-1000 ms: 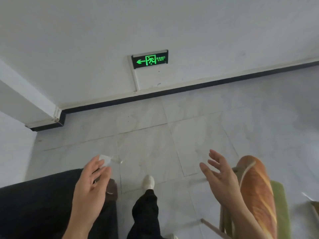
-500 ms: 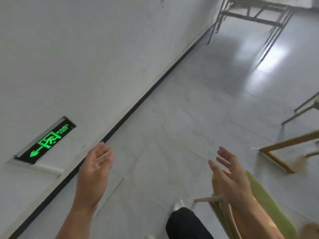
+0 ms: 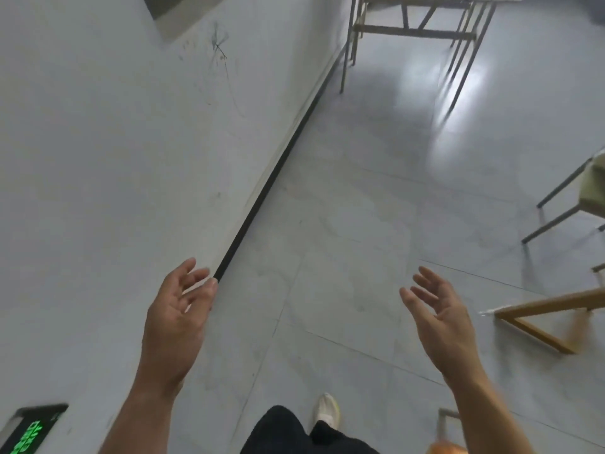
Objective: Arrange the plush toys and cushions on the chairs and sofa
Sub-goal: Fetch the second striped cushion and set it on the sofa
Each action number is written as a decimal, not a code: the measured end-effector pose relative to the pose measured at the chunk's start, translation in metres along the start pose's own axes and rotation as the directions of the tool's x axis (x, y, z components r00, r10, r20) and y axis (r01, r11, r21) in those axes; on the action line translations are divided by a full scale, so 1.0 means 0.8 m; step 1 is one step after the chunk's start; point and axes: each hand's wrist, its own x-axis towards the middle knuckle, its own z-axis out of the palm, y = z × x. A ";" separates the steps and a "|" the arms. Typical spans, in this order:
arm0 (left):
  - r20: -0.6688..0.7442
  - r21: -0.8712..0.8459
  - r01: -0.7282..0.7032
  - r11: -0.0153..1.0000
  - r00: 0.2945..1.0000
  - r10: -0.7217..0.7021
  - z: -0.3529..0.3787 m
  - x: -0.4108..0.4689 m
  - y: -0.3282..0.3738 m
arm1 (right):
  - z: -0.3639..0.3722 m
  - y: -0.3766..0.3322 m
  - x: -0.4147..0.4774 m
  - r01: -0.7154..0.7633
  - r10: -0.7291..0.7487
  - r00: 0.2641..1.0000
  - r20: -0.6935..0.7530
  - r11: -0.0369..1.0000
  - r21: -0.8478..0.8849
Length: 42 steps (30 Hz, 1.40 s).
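Left hand (image 3: 178, 319) and right hand (image 3: 442, 322) both empty, fingers loosely spread; blurred orange sliver, likely a plush toy (image 3: 446, 448), at 5 o'clock just beside the nearer right forearm, long axis hidden; green-cushioned chair (image 3: 594, 188) at 2 o'clock.

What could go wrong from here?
1. Trip: the light wooden frame sits low on the grey tile floor beside the right hand; the white shoe could catch it if the path drifts right.
2. Scrape: the left hand is open, looks close to the white wall and might graze it.
3. Both hands are empty; the blurred orange thing at the bottom edge may be left behind.
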 end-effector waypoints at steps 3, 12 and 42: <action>-0.025 -0.034 0.003 0.999 1.000 -0.004 0.026 0.080 0.021 | 0.029 -0.037 0.093 0.037 -0.037 0.999 0.011 0.999 0.010; 0.051 -0.093 0.065 0.994 0.997 -0.061 0.165 0.412 0.086 | 0.122 -0.107 0.412 0.032 -0.033 0.999 -0.017 0.996 -0.083; 0.232 -0.081 -0.082 0.993 0.968 0.099 0.864 1.262 0.517 | 0.064 -0.330 1.493 0.013 -0.020 0.981 -0.193 0.999 -0.041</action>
